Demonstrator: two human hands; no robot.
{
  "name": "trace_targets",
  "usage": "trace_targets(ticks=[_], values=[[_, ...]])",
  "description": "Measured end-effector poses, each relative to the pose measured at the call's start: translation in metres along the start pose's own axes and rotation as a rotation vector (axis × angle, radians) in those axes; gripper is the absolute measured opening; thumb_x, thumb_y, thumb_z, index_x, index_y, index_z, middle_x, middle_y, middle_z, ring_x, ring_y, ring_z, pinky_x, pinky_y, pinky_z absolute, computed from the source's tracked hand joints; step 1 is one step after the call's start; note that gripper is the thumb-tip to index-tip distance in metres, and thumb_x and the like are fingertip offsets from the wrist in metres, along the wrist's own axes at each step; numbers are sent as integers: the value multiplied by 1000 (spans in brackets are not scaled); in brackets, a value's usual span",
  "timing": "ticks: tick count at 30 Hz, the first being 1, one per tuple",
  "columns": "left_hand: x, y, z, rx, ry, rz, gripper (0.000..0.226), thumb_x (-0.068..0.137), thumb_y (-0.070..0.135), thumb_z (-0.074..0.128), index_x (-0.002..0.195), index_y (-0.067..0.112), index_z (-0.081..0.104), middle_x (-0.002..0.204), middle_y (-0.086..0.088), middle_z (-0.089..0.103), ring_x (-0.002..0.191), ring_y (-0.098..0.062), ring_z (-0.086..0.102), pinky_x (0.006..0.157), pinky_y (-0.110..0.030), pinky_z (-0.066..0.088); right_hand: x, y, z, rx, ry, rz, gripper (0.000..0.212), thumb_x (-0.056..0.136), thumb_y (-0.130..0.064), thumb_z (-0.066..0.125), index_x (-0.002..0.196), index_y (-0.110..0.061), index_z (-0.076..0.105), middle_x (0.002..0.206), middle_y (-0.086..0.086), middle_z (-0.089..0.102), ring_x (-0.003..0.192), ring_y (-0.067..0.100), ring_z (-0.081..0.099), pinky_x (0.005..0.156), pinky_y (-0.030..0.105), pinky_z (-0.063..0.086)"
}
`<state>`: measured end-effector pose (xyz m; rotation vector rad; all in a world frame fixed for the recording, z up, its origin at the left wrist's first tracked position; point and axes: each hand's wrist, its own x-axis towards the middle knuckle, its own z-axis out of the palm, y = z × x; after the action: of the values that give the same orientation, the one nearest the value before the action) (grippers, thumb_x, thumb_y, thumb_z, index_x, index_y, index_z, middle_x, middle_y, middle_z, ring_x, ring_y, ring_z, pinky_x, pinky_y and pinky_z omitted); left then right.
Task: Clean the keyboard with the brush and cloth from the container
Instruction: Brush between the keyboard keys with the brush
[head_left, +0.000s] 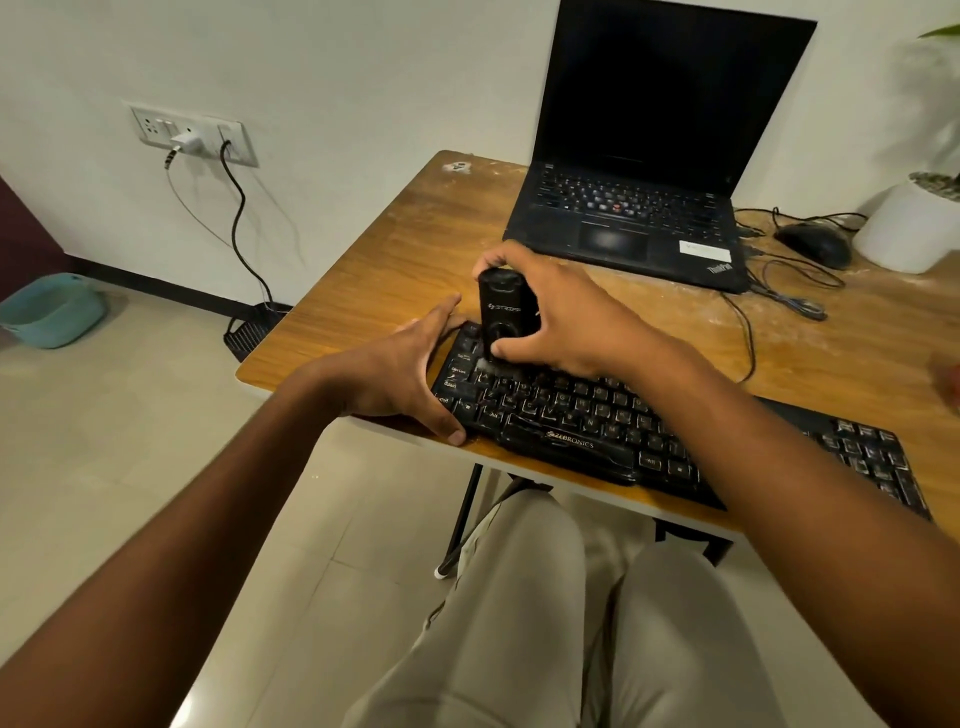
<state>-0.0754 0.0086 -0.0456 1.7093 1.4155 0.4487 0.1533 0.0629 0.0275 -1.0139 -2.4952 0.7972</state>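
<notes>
A black keyboard (582, 415) lies along the near edge of the wooden table (395, 244). My right hand (550, 317) grips a black brush (501, 312) that stands upright, its pale bristles pressed on the keys at the keyboard's upper left. My left hand (410, 374) holds the keyboard's left end, fingers along the far edge and thumb at the near corner. No cloth or container is in view on the table.
An open black laptop (639, 218) sits behind the keyboard. Right of it lie a black mouse (813, 244) with tangled cables and a white plant pot (909, 228). A teal tub (52, 312) stands on the floor at the left, below a wall socket (192, 137).
</notes>
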Motion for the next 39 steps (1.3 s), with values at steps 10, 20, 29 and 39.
trace_targets(ticks=[10,20,29,39], values=[[-2,4,2,-24,17,53,134,44,37,105,149,50,23,140,6,51,127,-18,55,104,-43,55,11,-18,28,149,132,-107,66,78,-10,83,129,-33,48,105,-5,63,85,8,65,60,22,58],[0,-2,1,-32,8,8,168,37,44,108,156,57,-10,158,3,39,139,-24,49,112,-48,47,7,-12,-7,-48,27,-10,71,79,-16,85,131,-42,45,105,-9,61,86,6,64,58,20,54],[-2,2,0,-19,-1,-16,166,39,43,107,158,54,-8,160,1,35,140,-23,45,114,-48,46,-10,-6,1,-2,3,5,67,81,-13,83,131,-38,46,100,-13,60,84,7,64,58,20,59],[-2,2,1,-22,2,-48,169,32,48,106,155,60,-8,163,1,29,141,-24,43,116,-49,43,-7,-4,-1,137,115,-42,64,79,-14,85,127,-35,48,113,-6,62,94,10,65,65,24,60]])
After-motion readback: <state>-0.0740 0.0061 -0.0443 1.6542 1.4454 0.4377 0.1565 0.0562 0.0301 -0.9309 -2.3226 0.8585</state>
